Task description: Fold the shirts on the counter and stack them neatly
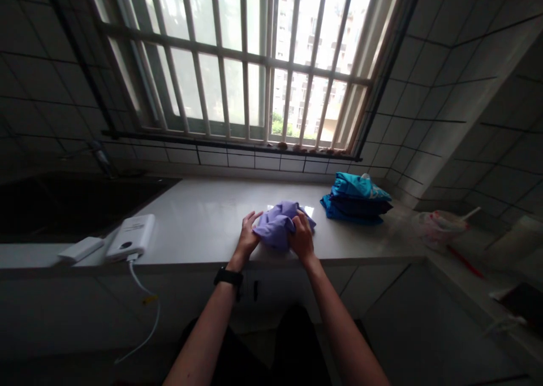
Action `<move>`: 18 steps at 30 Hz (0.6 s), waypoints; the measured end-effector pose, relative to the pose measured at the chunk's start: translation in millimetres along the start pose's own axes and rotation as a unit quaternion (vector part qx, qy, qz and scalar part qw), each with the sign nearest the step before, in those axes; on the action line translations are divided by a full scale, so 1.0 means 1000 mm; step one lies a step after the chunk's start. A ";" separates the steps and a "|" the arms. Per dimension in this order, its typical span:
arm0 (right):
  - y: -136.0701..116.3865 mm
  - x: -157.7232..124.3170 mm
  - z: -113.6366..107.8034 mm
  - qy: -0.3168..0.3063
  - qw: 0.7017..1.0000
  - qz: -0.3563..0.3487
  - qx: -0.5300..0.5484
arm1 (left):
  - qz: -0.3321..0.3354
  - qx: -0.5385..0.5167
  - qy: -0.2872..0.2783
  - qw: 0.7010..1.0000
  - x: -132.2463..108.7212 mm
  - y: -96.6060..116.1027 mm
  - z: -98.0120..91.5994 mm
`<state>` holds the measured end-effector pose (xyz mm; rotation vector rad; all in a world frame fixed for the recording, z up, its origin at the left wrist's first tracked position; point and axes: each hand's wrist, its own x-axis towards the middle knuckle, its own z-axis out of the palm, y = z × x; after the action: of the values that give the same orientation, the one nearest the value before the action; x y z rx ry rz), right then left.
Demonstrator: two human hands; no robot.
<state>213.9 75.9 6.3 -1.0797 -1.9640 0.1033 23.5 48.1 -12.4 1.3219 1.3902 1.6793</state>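
A crumpled lavender cloth garment [278,225] lies bunched on the white countertop [199,222], near its front edge. My left hand [248,234] grips the cloth's left side, and my right hand [302,237] clutches its top right part. A black watch [228,277] sits on my left wrist. To the right of the cloth stands a stack of folded blue garments [355,199], apart from both hands.
At the left of the counter lie a white power bank [131,236] with a white cable and a smaller white device [80,249]. Beyond them is a dark sink [72,205]. A barred window [237,58] is behind the counter; a plastic bag [441,228] lies at right.
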 end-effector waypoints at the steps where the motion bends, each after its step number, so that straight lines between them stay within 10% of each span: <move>1: 0.000 0.000 -0.001 -0.033 0.999 -0.037 0.008 | 0.014 0.002 -0.016 1.000 -0.001 0.000 -0.001; 4: 0.000 -0.001 -0.005 -0.077 0.994 -0.069 0.024 | 0.014 0.002 -0.061 0.998 -0.002 0.003 -0.001; 11: 0.006 -0.005 -0.003 0.043 0.996 -0.044 0.059 | 0.018 0.027 -0.075 0.997 -0.001 0.008 0.004; 18: 0.011 -0.003 0.006 0.113 0.993 0.015 0.037 | 0.105 0.062 -0.257 0.959 -0.010 0.016 0.002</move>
<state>217.1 82.3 -3.9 -1.0265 -1.7283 0.0660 31.1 35.5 -1.0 1.8689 1.0845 1.2493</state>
